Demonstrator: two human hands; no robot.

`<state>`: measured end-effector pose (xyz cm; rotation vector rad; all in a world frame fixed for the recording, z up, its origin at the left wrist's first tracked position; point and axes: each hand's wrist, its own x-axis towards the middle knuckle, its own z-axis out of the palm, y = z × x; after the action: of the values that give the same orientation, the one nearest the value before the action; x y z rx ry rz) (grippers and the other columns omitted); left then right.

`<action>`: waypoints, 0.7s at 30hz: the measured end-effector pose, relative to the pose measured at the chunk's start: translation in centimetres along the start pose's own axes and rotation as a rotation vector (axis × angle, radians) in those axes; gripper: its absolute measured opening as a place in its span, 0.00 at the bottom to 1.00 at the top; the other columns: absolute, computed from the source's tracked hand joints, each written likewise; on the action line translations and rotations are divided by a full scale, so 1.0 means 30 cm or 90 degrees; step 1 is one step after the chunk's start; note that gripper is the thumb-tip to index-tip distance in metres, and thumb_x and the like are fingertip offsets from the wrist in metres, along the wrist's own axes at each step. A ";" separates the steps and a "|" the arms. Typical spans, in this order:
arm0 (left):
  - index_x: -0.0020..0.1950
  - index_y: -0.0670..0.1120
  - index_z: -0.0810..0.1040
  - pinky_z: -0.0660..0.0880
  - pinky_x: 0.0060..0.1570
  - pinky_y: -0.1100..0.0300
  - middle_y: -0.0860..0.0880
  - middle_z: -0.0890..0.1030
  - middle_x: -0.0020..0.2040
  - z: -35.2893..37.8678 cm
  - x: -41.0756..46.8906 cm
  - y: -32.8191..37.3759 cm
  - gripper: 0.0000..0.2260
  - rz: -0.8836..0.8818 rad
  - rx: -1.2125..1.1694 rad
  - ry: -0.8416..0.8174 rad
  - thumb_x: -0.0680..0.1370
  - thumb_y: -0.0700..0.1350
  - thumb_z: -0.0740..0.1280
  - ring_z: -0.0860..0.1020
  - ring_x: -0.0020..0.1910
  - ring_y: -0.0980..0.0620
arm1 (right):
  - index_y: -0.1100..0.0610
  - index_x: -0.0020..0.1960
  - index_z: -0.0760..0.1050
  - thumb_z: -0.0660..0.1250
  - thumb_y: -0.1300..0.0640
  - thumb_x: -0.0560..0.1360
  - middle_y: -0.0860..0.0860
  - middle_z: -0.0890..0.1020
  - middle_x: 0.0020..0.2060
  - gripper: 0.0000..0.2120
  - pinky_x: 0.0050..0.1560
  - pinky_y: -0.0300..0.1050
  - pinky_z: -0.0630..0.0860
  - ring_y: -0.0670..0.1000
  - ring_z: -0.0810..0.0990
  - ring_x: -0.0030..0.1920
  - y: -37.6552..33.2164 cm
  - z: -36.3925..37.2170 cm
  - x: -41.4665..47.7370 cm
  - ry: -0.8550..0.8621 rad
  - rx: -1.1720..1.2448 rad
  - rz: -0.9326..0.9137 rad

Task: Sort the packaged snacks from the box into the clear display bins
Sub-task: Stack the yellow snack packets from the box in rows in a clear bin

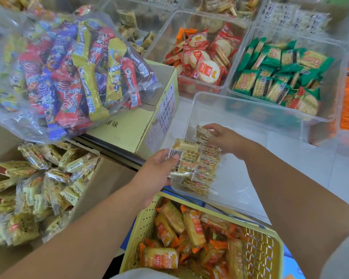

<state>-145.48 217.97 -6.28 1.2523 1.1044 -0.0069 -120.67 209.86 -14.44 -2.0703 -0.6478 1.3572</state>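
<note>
At frame centre the left hand (157, 174) grips a pale snack packet (186, 158) over the clear bin's (210, 96) left rim. Inside, the right hand (228, 140) pinches the end packet (204, 132) of a row (207, 172) along that wall. The box (101, 190) at lower left holds matching packets (loosely heaped).

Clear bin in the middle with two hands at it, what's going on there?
A person is filling the clear bin with yellow-wrapped snack packs. The left hand holds a spare pack at the bin's near left side, while the right hand grips the end pack of a row lined along the bin's left wall. More such packs lie in the cardboard box on the left.
</note>
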 end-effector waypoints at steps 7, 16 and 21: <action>0.83 0.53 0.58 0.79 0.43 0.67 0.56 0.66 0.78 0.003 0.006 0.003 0.32 -0.001 0.015 -0.006 0.82 0.56 0.66 0.72 0.53 0.65 | 0.34 0.62 0.71 0.64 0.54 0.79 0.42 0.77 0.52 0.18 0.52 0.54 0.83 0.53 0.76 0.57 -0.031 -0.042 0.023 -0.059 -0.075 0.015; 0.79 0.54 0.67 0.77 0.64 0.53 0.55 0.69 0.78 0.013 -0.009 0.005 0.23 0.032 -0.020 0.038 0.84 0.55 0.64 0.72 0.70 0.53 | 0.41 0.80 0.55 0.59 0.48 0.83 0.56 0.68 0.76 0.27 0.66 0.50 0.67 0.60 0.70 0.71 -0.036 -0.001 0.024 -0.011 -0.279 -0.018; 0.65 0.55 0.78 0.76 0.59 0.63 0.59 0.81 0.63 0.013 -0.062 0.015 0.10 0.273 0.171 0.094 0.84 0.46 0.65 0.78 0.63 0.60 | 0.44 0.80 0.57 0.56 0.37 0.82 0.52 0.64 0.78 0.29 0.75 0.62 0.61 0.59 0.61 0.77 -0.090 0.026 -0.078 0.136 -0.311 -0.083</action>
<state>-145.96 216.84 -4.74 1.7356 0.9603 0.2734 -122.46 210.38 -11.32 -2.4545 -1.0810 0.9497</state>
